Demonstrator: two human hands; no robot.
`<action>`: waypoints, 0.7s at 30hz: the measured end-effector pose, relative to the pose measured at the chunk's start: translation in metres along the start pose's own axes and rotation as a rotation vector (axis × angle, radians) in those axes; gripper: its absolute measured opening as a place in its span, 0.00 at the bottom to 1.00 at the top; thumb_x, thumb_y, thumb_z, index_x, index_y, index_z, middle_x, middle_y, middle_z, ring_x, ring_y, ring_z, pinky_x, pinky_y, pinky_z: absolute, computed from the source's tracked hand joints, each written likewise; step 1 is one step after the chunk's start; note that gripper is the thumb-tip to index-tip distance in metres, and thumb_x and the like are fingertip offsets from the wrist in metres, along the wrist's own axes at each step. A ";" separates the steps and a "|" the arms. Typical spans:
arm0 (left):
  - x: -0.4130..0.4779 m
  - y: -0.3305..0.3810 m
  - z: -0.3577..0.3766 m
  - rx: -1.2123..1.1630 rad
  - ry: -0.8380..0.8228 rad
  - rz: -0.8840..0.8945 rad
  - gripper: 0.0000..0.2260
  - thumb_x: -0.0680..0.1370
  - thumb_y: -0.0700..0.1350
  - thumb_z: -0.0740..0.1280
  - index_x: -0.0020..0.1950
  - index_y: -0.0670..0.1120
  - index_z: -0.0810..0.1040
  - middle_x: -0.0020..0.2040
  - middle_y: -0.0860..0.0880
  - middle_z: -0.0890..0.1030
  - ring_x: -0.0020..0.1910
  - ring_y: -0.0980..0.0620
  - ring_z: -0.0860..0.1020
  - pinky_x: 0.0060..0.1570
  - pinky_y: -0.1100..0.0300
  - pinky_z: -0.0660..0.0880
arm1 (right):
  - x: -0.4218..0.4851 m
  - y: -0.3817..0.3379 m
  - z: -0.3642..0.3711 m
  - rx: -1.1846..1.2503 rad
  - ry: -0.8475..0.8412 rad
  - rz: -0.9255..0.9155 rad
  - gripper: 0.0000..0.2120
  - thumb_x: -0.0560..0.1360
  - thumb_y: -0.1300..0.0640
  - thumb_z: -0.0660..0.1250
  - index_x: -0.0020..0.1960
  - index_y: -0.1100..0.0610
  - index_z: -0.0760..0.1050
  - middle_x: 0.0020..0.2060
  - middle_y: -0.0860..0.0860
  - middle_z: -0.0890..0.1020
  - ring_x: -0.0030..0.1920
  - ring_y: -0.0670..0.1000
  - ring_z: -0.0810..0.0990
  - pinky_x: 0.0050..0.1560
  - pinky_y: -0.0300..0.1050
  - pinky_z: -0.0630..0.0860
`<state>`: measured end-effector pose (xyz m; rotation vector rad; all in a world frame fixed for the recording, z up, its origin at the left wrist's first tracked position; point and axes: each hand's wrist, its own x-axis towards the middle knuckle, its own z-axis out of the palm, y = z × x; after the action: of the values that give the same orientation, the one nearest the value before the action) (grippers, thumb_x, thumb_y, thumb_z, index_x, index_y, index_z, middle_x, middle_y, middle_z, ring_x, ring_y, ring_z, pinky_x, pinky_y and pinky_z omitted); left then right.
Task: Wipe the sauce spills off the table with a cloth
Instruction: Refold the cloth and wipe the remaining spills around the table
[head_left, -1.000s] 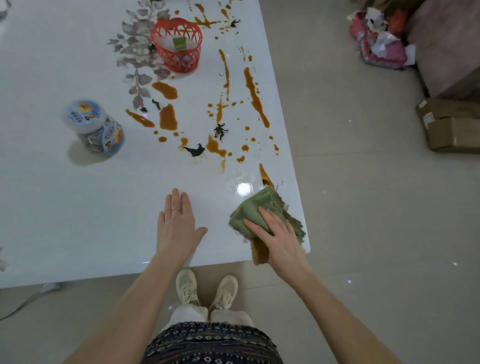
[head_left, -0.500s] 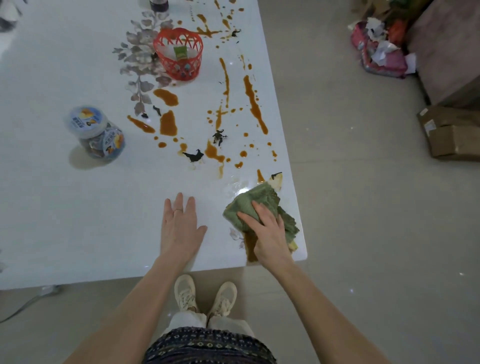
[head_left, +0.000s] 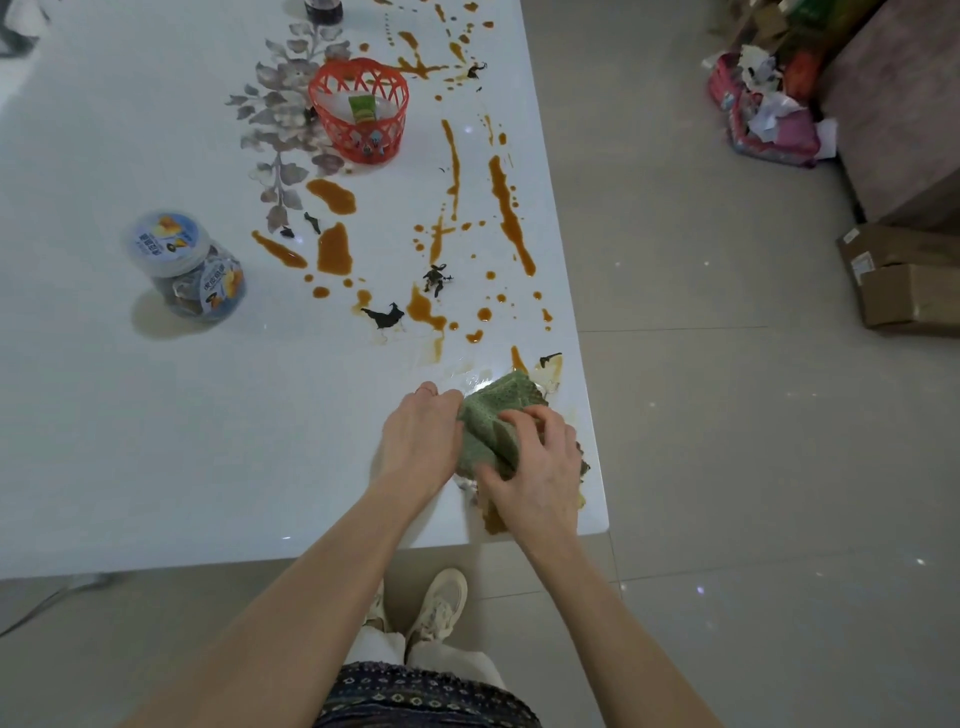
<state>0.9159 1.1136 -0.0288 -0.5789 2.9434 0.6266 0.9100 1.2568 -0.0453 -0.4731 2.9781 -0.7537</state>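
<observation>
green cloth (head_left: 488, 423) bunched between both gripping hands (head_left: 483, 452).

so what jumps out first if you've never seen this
Brown sauce spills streak and dot the white table along its right side. At the near right corner the left hand and right hand grip a crumpled green cloth. A red basket stands farther back beside the spills.

A single wide-angle view from the person's head looks steeply down and forward over the near right corner of the table (head_left: 156, 467), close above it; shoes (head_left: 439, 605) lie at the bottom edge, floor (head_left: 753, 467) fills the right
</observation>
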 end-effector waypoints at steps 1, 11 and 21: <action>0.002 0.004 -0.004 -0.042 0.000 -0.007 0.09 0.76 0.43 0.62 0.37 0.46 0.67 0.39 0.49 0.70 0.38 0.48 0.71 0.34 0.57 0.65 | -0.003 -0.006 0.002 -0.011 -0.014 -0.011 0.29 0.64 0.44 0.75 0.62 0.52 0.74 0.62 0.53 0.72 0.60 0.54 0.70 0.58 0.52 0.70; 0.016 -0.001 -0.023 -0.678 -0.120 -0.312 0.10 0.77 0.47 0.64 0.55 0.45 0.76 0.52 0.50 0.78 0.51 0.51 0.76 0.51 0.57 0.74 | 0.039 0.004 -0.059 0.770 -0.033 0.613 0.07 0.81 0.54 0.59 0.47 0.47 0.74 0.46 0.49 0.79 0.48 0.49 0.77 0.50 0.46 0.75; 0.019 0.018 0.011 -0.242 -0.250 -0.179 0.08 0.71 0.44 0.69 0.39 0.46 0.70 0.44 0.46 0.74 0.43 0.47 0.74 0.42 0.55 0.74 | 0.061 0.009 -0.121 1.013 -0.164 0.621 0.08 0.81 0.59 0.61 0.51 0.53 0.78 0.45 0.51 0.85 0.47 0.51 0.84 0.47 0.49 0.80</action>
<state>0.8916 1.1268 -0.0344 -0.7166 2.5689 0.9632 0.8365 1.3018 0.0597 0.3944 1.9753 -1.7604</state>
